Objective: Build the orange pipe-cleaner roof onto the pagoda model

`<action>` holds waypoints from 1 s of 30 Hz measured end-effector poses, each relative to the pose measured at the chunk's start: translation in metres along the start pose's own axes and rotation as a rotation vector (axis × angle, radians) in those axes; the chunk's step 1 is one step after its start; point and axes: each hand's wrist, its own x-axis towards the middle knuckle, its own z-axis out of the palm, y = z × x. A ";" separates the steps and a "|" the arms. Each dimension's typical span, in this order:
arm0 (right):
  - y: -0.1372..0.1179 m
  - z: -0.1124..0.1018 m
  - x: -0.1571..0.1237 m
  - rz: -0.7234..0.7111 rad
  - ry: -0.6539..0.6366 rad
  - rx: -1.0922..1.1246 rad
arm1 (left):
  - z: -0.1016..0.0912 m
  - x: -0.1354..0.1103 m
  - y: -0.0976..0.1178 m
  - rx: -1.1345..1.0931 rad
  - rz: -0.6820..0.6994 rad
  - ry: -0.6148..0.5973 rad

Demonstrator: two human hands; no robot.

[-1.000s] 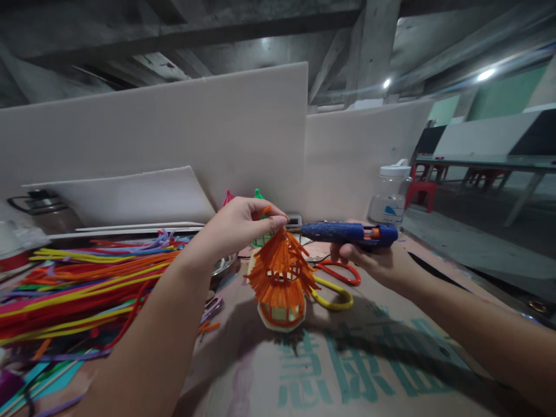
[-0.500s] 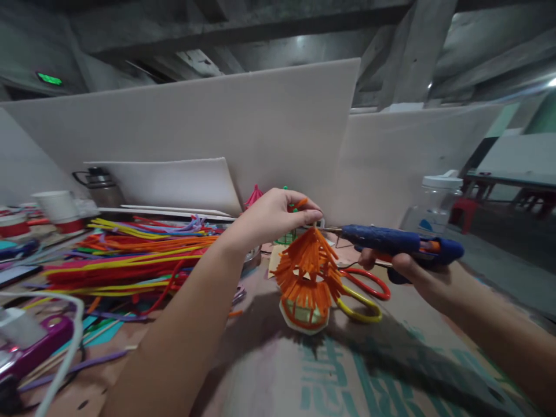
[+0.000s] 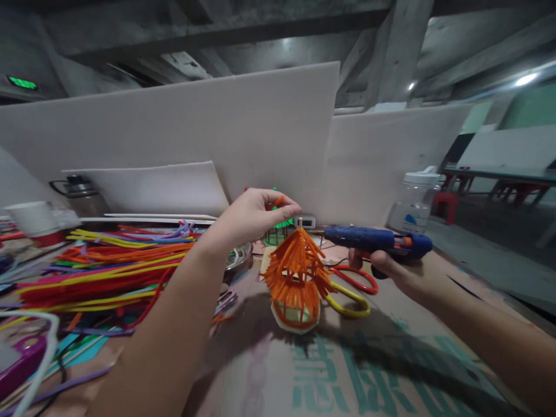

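A small orange pipe-cleaner hut [image 3: 295,278] stands on the cardboard-covered table [image 3: 382,370]. My left hand [image 3: 254,217] hovers just above and left of its peak, fingers pinched on a short orange pipe-cleaner piece [image 3: 278,201]. My right hand [image 3: 391,269] grips a blue hot glue gun [image 3: 376,240], held level with its nozzle pointing left toward the hut's tip, a short gap away.
Scissors with red and yellow handles [image 3: 351,289] lie right behind the hut. A pile of coloured pipe cleaners [image 3: 108,266] fills the left side. White foam boards [image 3: 182,139] stand at the back, a plastic jar [image 3: 410,202] at the right, a green wire cage [image 3: 278,231] behind my left hand.
The glue gun's nozzle has drawn back to the right from the hut's peak. My left hand has lifted slightly off the top with the orange piece. The camera view shifted.
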 end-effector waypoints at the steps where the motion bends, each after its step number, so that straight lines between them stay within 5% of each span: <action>1: 0.002 0.000 0.000 0.005 -0.014 0.042 | 0.002 0.000 0.001 0.007 0.016 -0.008; 6: -0.001 0.002 -0.001 0.018 -0.028 0.152 | 0.007 0.000 0.007 0.049 0.053 -0.020; 17: 0.004 -0.001 -0.002 0.009 -0.029 0.013 | 0.006 0.001 0.006 0.067 0.005 -0.055; 30: -0.017 -0.006 0.003 0.002 -0.044 -0.114 | 0.005 0.001 0.007 0.125 -0.007 -0.010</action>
